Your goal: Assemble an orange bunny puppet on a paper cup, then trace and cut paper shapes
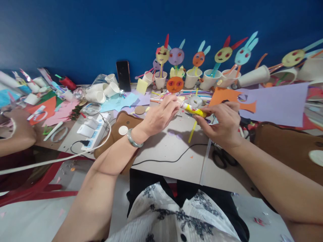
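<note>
Between right fingers [205, 127] — one tube [193, 109]

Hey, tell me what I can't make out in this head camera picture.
All in the head view:
- Whatever is below the orange face: hidden by the left hand.
- One end of the yellow tube: covered by the right hand.
- The tube's print: too small and blurred.
- The white cable: cut off by the left edge.

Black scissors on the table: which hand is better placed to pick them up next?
Probably the right hand: the black scissors lie much nearer to it than to the left hand. The right does hold a yellow tube, though.
</note>
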Action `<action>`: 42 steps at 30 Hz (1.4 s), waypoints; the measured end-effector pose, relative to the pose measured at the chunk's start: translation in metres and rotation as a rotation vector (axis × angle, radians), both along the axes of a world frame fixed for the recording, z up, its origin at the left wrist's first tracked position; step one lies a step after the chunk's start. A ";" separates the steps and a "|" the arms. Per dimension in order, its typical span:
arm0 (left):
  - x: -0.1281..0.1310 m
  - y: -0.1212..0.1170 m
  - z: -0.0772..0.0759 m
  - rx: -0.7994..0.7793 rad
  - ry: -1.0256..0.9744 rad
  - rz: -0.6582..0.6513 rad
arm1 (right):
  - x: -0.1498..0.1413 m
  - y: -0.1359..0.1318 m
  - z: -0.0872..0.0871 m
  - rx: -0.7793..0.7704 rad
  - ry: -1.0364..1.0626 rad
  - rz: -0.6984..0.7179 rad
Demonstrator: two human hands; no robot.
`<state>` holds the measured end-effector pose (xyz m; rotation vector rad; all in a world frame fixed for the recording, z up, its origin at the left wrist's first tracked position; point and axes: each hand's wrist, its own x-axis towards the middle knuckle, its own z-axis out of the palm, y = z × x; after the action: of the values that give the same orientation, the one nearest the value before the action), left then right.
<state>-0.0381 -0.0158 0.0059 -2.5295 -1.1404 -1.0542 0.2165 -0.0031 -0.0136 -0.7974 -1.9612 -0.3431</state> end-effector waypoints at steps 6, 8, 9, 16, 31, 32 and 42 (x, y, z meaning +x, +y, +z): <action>-0.006 0.000 0.001 0.015 -0.064 0.080 | 0.000 0.001 -0.001 -0.002 0.019 0.040; -0.008 0.002 0.002 0.000 -0.142 0.097 | -0.001 0.001 -0.001 0.014 0.029 0.063; -0.009 0.003 0.002 -0.013 -0.192 0.083 | -0.001 0.001 -0.001 0.021 0.039 0.074; -0.008 0.001 0.015 -0.324 -0.336 -0.153 | -0.001 0.002 -0.001 0.097 0.010 0.093; -0.010 0.007 0.010 -0.088 -0.199 -0.243 | 0.002 0.002 -0.002 0.189 -0.114 0.083; -0.010 0.006 0.009 -0.055 -0.161 -0.215 | 0.001 0.001 -0.001 0.174 -0.113 0.092; -0.005 0.004 0.005 -0.005 -0.179 -0.133 | -0.004 -0.009 -0.004 -0.238 0.077 0.104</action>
<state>-0.0434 -0.0122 0.0109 -2.5887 -1.0279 -1.3363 0.2125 -0.0123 -0.0180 -0.8421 -1.9848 -0.0162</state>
